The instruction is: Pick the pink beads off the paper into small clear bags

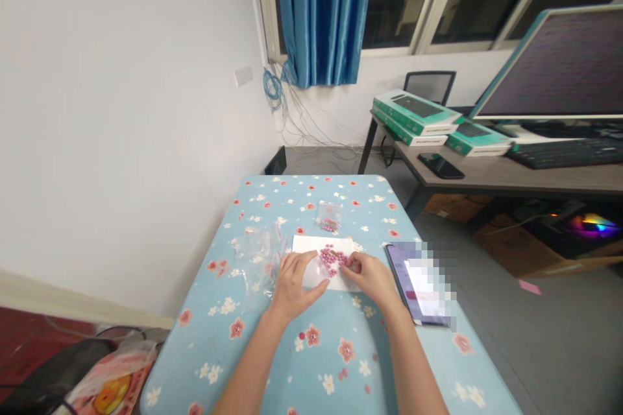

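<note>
Pink beads (pixel 331 258) lie in a loose pile on a white sheet of paper (pixel 304 244) in the middle of the table. My left hand (pixel 293 282) is at the pile's left side, thumb and fingers curved around what looks like a small clear plastic bag (pixel 318 267). From the right, my right hand (pixel 370 273) reaches the edge of the pile with thumb and forefinger pinched together; whatever is between the tips is too small to name. Beyond the paper lies a clear bag with pink beads inside (pixel 329 224).
Clear empty bags (pixel 257 253) lie left of the paper. A tablet or large phone (pixel 406 279) with its screen lit rests near the right table edge. A few loose pink beads dot the flowered tablecloth (pixel 263 363). A desk (pixel 467 172) with keyboard boxes (pixel 413 113) stands right.
</note>
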`<state>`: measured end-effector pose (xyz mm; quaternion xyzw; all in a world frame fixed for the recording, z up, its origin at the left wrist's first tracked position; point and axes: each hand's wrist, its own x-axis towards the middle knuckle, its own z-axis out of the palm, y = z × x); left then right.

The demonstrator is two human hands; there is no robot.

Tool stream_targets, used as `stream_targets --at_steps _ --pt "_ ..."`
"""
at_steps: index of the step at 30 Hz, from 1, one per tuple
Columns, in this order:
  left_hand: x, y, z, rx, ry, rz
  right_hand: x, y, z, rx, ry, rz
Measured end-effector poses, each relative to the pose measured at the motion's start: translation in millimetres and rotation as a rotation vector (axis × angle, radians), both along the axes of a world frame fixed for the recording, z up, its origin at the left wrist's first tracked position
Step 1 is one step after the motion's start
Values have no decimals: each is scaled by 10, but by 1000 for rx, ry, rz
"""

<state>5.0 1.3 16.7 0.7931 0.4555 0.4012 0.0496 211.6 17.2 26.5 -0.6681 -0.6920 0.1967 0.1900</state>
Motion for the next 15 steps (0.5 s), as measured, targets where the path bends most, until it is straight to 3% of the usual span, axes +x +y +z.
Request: stream_targets --at_steps 9,15 --pt "6 4 -10 -14 4 -13 23 24 -47 22 109 38" --pt "7 4 -8 -18 5 -25 -51 42 -52 31 608 106"
